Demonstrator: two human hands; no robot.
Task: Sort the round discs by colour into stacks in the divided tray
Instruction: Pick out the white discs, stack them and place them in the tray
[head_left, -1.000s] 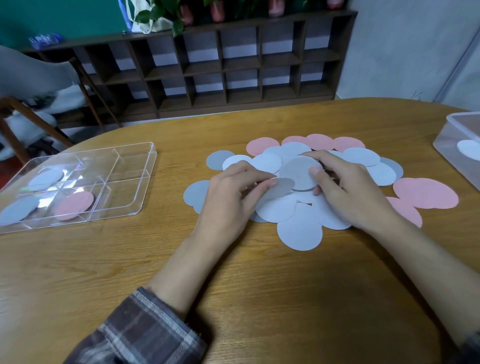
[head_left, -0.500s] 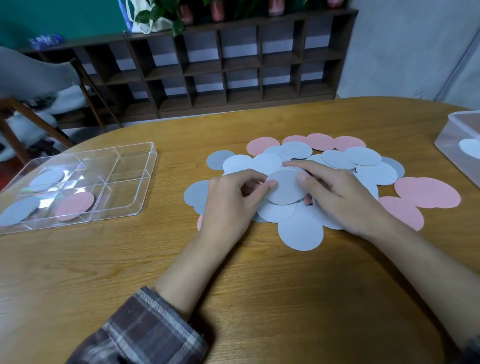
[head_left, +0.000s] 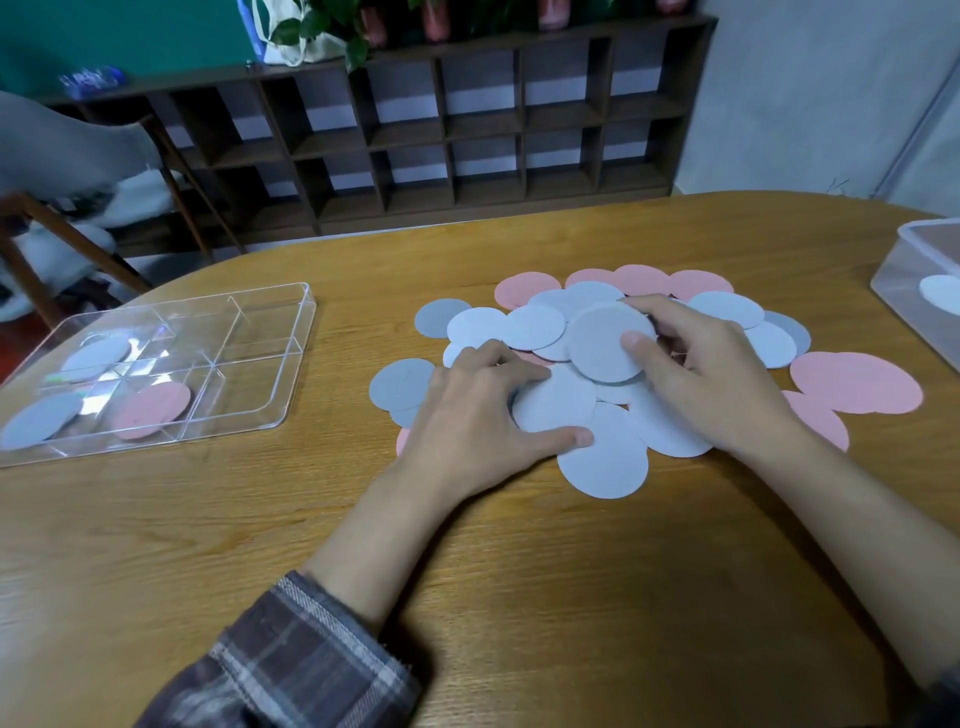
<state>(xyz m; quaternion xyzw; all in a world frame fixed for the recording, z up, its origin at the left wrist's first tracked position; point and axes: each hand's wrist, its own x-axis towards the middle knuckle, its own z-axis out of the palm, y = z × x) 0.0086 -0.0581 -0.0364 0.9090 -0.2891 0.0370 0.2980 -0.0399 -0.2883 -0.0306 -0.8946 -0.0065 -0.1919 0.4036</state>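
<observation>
A pile of round paper discs (head_left: 605, 457), pale blue, grey and pink, lies spread on the wooden table (head_left: 467, 597). My right hand (head_left: 711, 379) pinches a grey disc (head_left: 605, 340) between thumb and fingers and holds it tilted just above the pile. My left hand (head_left: 483, 415) rests on the pile's left side, its thumb and fingers around a pale blue disc (head_left: 553, 400) lying flat. The clear divided tray (head_left: 291, 364) sits at the left; it holds a pink disc (head_left: 150, 410), a grey disc (head_left: 39, 421) and a pale blue disc (head_left: 96, 356) in separate compartments.
A clear plastic box (head_left: 904, 270) with a white disc inside stands at the table's right edge. Beyond the far table edge are a dark wooden shelf unit (head_left: 415, 135) and a chair (head_left: 78, 208) at the left.
My right hand has lifted the grey disc off the pile and drawn it up and to the right. My left hand let go of it and settled on a pale blue disc below.
</observation>
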